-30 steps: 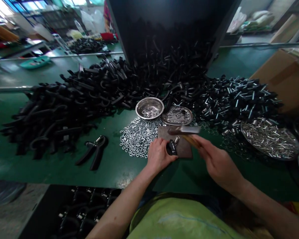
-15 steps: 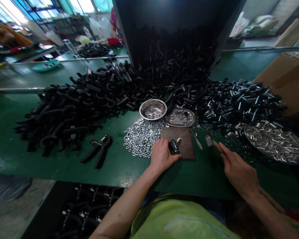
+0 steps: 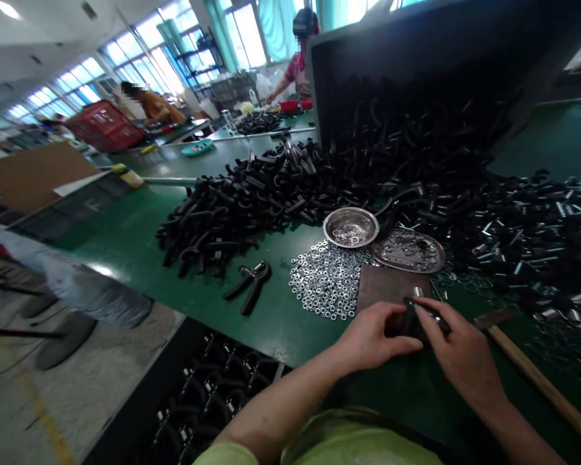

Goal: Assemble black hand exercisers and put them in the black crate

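Note:
Both my hands are on a black handle piece [image 3: 413,321] with a metal spring, over the near edge of a brown square plate [image 3: 385,285]. My left hand [image 3: 368,337] grips its left side. My right hand [image 3: 459,349] has its fingers closed round the right side. A hammer [image 3: 537,371] with a wooden handle lies on the green table, right of my right hand. Loose nuts [image 3: 324,281] are heaped left of the plate. Behind it stand a round metal bowl [image 3: 351,227] with rings and an oval metal tray [image 3: 407,250] of small parts.
Black handles [image 3: 252,194] form a large pile across the table, below a big dark bin [image 3: 416,77]. One assembled black clamp [image 3: 250,284] lies at the left. Black parts with metal pins [image 3: 537,226] fill the right. A crate of clamps [image 3: 213,387] is below the table edge. Two people work farther back.
The hammer has left my right hand and lies on the table. My right hand has moved left onto the black piece beside my left hand. The view has swung to the left.

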The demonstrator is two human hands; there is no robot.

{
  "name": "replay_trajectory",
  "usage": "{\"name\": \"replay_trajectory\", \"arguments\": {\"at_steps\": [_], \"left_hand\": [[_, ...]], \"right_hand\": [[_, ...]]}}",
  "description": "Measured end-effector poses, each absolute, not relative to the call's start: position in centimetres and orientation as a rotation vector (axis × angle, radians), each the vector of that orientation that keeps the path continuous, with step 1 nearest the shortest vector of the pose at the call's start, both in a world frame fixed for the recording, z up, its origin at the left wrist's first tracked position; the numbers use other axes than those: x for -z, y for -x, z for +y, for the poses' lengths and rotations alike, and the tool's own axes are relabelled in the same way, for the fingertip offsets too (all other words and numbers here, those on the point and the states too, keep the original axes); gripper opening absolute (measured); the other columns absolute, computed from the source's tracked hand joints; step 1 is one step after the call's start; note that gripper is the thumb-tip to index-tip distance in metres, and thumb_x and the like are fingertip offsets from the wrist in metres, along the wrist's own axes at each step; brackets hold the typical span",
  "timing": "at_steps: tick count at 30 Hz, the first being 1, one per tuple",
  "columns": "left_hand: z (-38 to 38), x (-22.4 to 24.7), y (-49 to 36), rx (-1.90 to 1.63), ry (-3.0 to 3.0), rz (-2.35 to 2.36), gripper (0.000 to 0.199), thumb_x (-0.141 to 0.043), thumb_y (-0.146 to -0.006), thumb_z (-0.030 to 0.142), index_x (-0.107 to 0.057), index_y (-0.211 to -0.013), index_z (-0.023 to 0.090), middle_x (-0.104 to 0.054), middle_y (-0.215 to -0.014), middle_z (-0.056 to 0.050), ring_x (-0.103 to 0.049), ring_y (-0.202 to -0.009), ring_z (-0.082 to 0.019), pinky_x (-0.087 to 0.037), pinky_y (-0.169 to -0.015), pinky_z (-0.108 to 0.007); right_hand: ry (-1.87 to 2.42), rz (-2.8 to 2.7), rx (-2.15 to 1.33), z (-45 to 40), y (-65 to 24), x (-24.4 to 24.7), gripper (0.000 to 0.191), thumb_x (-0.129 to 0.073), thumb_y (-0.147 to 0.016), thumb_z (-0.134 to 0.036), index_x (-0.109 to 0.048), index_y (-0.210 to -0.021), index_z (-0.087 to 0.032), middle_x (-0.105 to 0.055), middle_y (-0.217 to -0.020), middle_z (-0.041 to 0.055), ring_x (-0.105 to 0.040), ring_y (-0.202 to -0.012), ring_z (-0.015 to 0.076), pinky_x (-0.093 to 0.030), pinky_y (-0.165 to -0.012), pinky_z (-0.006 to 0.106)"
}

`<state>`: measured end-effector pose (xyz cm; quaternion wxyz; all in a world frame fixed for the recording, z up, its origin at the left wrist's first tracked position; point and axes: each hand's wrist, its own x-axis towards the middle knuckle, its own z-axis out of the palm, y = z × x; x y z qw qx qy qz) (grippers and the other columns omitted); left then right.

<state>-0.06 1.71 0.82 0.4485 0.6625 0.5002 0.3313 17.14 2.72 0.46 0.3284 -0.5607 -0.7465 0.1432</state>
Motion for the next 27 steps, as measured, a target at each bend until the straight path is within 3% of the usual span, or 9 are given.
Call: {"name": "replay_trajectory", "arguments": {"at_steps": [4, 7, 10, 13, 16, 18, 20, 24, 27], "left_hand": [[6.5, -1.5, 11.2, -0.801, -1.884, 1.903, 0.031, -0.052, -0.086, 0.022, -0.059, -0.116, 0.016, -0.06, -0.113, -0.01, -0.057, -0.101, -0.018, -0.045, -0.091, -0.03], [9.1, -2.8, 21.0, -0.549, -1.778, 2.574, 0.033, -0.049, -0.081, 0.005, -0.06, -0.111, 0.014, -0.057, -0.119, -0.013, -0.051, -0.112, -0.024, -0.042, -0.096, -0.038], [9.5, -3.9, 27.2, -0.499, -1.666, 2.723, 0.02, -0.049, -0.08, 0.004, -0.062, -0.096, 0.006, -0.059, -0.11, -0.017, -0.049, -0.112, -0.029, -0.038, -0.096, -0.052], [9.1, -4.6, 29.2, -0.512, -1.628, 2.757, 0.017, -0.053, -0.087, 0.019, -0.06, -0.099, 0.009, -0.06, -0.107, -0.011, -0.054, -0.106, -0.024, -0.042, -0.093, -0.049], [9.3, -5.1, 28.5, -0.614, -1.623, 2.706, 0.005, -0.058, -0.083, 0.016, -0.056, -0.084, 0.012, -0.06, -0.088, -0.003, -0.056, -0.095, -0.02, -0.044, -0.088, -0.04], [9.7, -5.2, 26.7, -0.722, -1.614, 2.634, 0.011, -0.059, -0.077, 0.011, -0.049, -0.075, 0.015, -0.052, -0.072, 0.001, -0.055, -0.087, -0.018, -0.043, -0.084, -0.035], [9.6, -4.7, 23.4, -0.826, -1.592, 2.52, 0.015, -0.059, -0.075, 0.014, -0.046, -0.082, 0.017, -0.046, -0.067, 0.004, -0.053, -0.075, -0.014, -0.044, -0.075, -0.028], [6.5, -2.7, 12.8, -0.924, -1.509, 2.08, 0.033, -0.058, -0.078, 0.025, -0.043, -0.107, 0.019, -0.049, -0.069, 0.007, -0.045, -0.05, -0.006, -0.039, -0.05, -0.019], [2.8, -1.9, 4.8, -0.965, -0.966, 1.255, 0.051, -0.071, -0.067, 0.038, -0.044, -0.107, 0.019, -0.044, -0.065, 0.008, -0.037, -0.043, -0.004, -0.03, -0.041, -0.017]], "right_hand": [[1.524, -2.228, -0.192, 4.5, -18.5, 0.9, 0.03, -0.04, -0.09, -0.038, -0.063, -0.098, -0.022, -0.071, -0.097, 0.0062, -0.068, -0.077, 0.024, -0.051, -0.059, 0.034], [1.547, -2.452, 0.039, 4.4, -19.2, 1.5, 0.029, -0.038, -0.089, -0.03, -0.064, -0.098, -0.021, -0.071, -0.095, 0.0071, -0.067, -0.063, 0.0231, -0.043, -0.043, 0.032], [1.605, -2.501, 0.145, 4.0, -18.8, 1.5, 0.027, -0.039, -0.089, -0.028, -0.065, -0.098, -0.022, -0.072, -0.09, 0.0062, -0.066, -0.057, 0.0216, -0.04, -0.04, 0.03], [1.689, -2.454, 0.03, 3.9, -18.4, 1.1, 0.025, -0.042, -0.09, -0.032, -0.065, -0.098, -0.025, -0.073, -0.087, 0.0042, -0.067, -0.06, 0.0223, -0.043, -0.044, 0.03], [1.725, -2.325, -0.276, 4.0, -18.4, 0.6, 0.026, -0.042, -0.09, -0.035, -0.065, -0.098, -0.027, -0.073, -0.088, 0.0026, -0.069, -0.07, 0.0235, -0.048, -0.053, 0.032], [1.666, -2.17, -0.511, 4.0, -18.5, 0.2, 0.026, -0.044, -0.09, -0.036, -0.066, -0.097, -0.025, -0.073, -0.093, 0.0028, -0.069, -0.08, 0.0227, -0.051, -0.064, 0.032], [1.571, -1.984, -0.726, 3.8, -18.4, -0.3, 0.027, -0.045, -0.09, -0.036, -0.067, -0.097, -0.023, -0.072, -0.094, 0.004, -0.068, -0.082, 0.0204, -0.05, -0.069, 0.03], [1.448, -1.622, -1.025, 2.7, -17.3, -1.6, 0.034, -0.046, -0.09, -0.042, -0.067, -0.101, -0.017, -0.067, -0.069, 0.0015, -0.056, -0.051, 0.0128, -0.041, -0.047, 0.024], [1.393, -1.499, -0.998, 1.8, -16.1, -2.8, 0.032, -0.048, -0.089, -0.041, -0.068, -0.094, -0.017, -0.065, -0.064, 0.0006, -0.056, -0.05, 0.0119, -0.041, -0.048, 0.023]]}}
